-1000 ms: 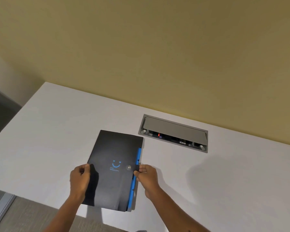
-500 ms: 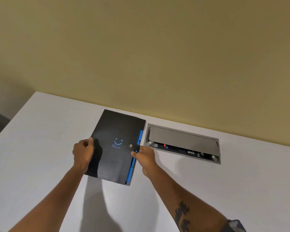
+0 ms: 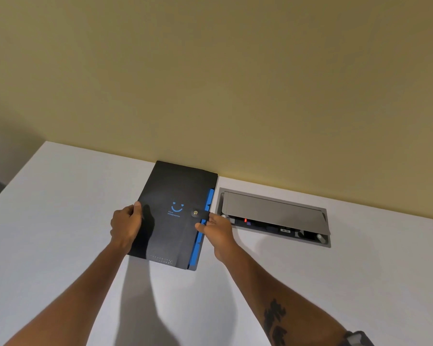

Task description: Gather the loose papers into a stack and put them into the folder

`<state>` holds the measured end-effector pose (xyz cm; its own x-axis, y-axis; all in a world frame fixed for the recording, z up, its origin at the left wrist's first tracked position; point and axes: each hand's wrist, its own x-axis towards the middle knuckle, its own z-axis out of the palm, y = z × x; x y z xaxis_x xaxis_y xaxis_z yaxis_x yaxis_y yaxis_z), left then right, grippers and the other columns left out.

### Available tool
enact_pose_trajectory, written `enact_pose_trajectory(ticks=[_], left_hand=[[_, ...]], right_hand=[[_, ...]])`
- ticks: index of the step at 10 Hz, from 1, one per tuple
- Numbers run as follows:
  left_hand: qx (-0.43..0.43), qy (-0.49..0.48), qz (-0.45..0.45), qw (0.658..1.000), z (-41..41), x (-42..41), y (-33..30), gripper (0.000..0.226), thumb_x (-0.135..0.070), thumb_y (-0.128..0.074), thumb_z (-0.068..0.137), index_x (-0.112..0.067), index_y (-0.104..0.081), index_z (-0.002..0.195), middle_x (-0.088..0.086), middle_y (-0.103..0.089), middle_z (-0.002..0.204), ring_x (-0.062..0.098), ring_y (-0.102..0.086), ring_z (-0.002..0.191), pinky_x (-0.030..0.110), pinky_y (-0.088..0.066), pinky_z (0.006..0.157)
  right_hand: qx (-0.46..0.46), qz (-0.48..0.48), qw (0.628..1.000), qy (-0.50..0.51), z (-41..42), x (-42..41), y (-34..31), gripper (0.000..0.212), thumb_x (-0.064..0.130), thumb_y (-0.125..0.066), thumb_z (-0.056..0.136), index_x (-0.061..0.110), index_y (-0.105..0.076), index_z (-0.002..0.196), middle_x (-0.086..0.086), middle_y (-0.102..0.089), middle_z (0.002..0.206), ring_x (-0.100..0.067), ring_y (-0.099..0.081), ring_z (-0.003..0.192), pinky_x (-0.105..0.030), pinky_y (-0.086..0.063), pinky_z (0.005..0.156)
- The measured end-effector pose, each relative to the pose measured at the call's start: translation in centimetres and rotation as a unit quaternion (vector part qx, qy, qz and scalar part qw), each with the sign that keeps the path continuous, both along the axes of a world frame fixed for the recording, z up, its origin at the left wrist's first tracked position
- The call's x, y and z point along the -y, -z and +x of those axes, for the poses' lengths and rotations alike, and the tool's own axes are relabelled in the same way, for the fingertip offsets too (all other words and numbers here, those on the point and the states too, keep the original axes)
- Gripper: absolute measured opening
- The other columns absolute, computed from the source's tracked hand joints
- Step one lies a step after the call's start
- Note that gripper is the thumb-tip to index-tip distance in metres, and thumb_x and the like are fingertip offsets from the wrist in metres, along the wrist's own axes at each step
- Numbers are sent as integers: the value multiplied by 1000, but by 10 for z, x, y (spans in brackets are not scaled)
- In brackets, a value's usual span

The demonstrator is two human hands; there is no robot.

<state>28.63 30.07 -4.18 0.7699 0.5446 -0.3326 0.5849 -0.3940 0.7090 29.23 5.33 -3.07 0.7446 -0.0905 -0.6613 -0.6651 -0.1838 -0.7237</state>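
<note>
Head view: the closed black folder [image 3: 171, 216] lies flat on the white desk [image 3: 60, 221] between both hands. Left hand [image 3: 125, 227] curls over its left edge; right hand [image 3: 216, 232] pinches the snap strap [image 3: 200, 214]. No loose papers show. To finish well, press the snap home while the left hand steadies the cover.

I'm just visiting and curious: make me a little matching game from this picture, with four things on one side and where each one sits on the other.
Things:
1. left hand
2. right hand
3. folder
4. cable box

Places:
A. set into the table, right of the folder
B. lying shut on the table, its far edge at the wall
C. on the folder's left edge
D. at the folder's snap strap, on its right edge

Pairs: 1-C, 2-D, 3-B, 4-A
</note>
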Motion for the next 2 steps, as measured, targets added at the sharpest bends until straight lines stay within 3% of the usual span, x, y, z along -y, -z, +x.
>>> enact_pose_trajectory(ticks=[1,2], left_hand=[[-10,12,12,1000,-1,0,-6,56,-47,-36,107,-5,-66,85,21,-69,91,45,-64,92,61,-55,96],[-8,6,38,999,-10,3,-3,55,-44,-36,106,1,-66,99,26,-71,102,48,-65,100,64,-53,99]], right_hand=[[-1,-3,1000,-12,-2,5,-5,46,13,-82,92,14,-67,135,-2,-69,123,-25,-66,116,-32,-51,90],[-23,2,1000,-13,-14,9,-7,66,16,-80,94,14,-51,153,-5,-58,152,-29,-56,141,-40,-51,108]])
